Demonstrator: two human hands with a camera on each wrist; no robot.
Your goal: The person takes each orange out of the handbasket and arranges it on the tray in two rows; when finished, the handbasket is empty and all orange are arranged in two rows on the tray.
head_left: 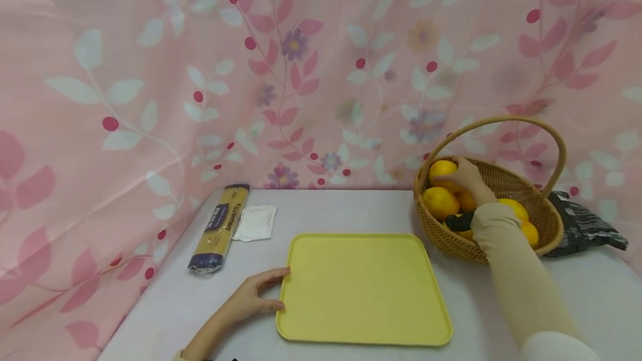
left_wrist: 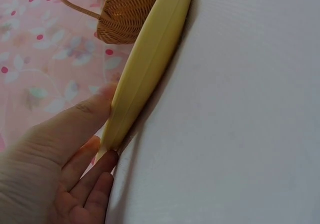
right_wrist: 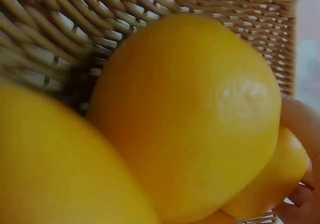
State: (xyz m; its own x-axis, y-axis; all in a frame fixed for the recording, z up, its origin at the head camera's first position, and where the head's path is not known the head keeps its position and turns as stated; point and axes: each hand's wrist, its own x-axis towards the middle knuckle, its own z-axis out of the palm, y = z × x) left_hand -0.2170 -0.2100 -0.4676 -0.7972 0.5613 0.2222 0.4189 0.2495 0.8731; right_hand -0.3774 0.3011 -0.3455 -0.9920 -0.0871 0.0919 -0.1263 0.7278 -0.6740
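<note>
Nearest the camera, the tan right sleeve (head_left: 519, 280) is slanting over the near rim of the basket (head_left: 451, 245), the right hand (head_left: 467, 179) gripping a yellow fruit (head_left: 442, 169) inside the left end, while the left hand (head_left: 253, 296), fingers open, is touching the left edge of the tray (head_left: 361, 288). I am judging this as the picking-out step, the next move calling for a lift past neighbouring fruits (head_left: 440, 203), left rim and arching handle (head_left: 501, 119). I am noting open room over the low-lipped tray.

One tray (head_left: 363, 288), one basket (head_left: 437, 238)
</note>
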